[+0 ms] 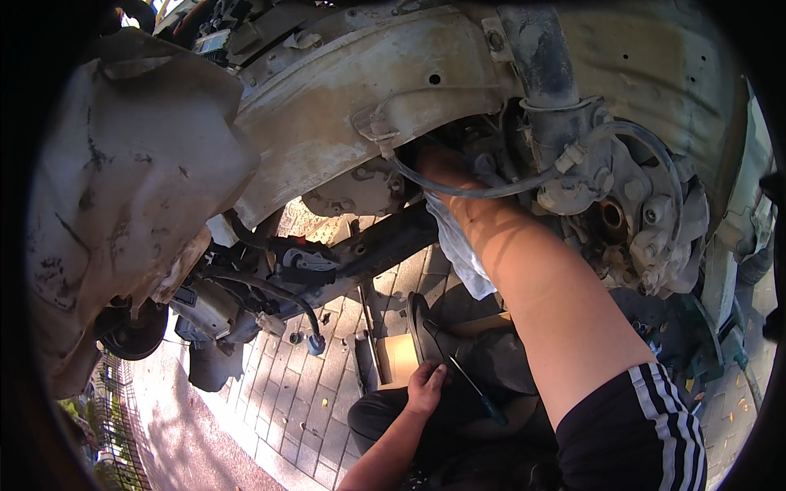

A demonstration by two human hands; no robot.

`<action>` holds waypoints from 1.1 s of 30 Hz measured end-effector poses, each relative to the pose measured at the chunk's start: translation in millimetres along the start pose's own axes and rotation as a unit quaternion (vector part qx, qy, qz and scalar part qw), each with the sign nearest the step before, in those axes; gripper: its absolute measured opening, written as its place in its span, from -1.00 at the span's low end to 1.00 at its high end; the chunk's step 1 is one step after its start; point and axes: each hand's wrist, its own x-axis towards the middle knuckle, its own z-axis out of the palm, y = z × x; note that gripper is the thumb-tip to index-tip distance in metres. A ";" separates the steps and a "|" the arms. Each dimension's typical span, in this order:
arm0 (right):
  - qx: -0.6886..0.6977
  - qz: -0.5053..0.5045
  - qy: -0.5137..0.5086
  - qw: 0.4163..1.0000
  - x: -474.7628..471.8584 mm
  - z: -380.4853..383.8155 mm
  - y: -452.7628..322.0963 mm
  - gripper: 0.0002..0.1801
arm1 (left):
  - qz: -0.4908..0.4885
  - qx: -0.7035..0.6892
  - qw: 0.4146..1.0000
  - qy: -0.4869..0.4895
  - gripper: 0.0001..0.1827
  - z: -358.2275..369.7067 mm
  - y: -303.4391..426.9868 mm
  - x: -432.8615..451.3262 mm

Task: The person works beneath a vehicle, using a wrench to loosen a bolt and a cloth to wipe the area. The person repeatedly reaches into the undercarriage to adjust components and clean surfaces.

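My right forearm reaches up past a brake hose [485,191] into the dark gap behind the car's wheel arch; the hand itself is hidden there. A white cloth [457,248] hangs beside that forearm. My left hand [426,388] is down by my bent leg, its fingers curled and close to a shoe [424,334]; whether it holds something small I cannot tell. A screwdriver with a dark green handle [491,410] lies across my lap, its thin shaft pointing up and left toward the left hand.
A strut [556,129] and steering knuckle [638,215] stand to the right. A dark subframe beam [393,242] crosses the middle. At left hang a loose plastic liner [141,159] and wiring with a blue connector [316,345]. Cardboard [396,357] lies on the paving. A green stand [703,350] is lower right.
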 end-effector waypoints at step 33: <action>-0.039 0.080 0.144 0.985 36.5 54.6 11.7 -0.63 | 0.002 0.002 1.000 -0.004 -0.78 2.4 7.1 -1.1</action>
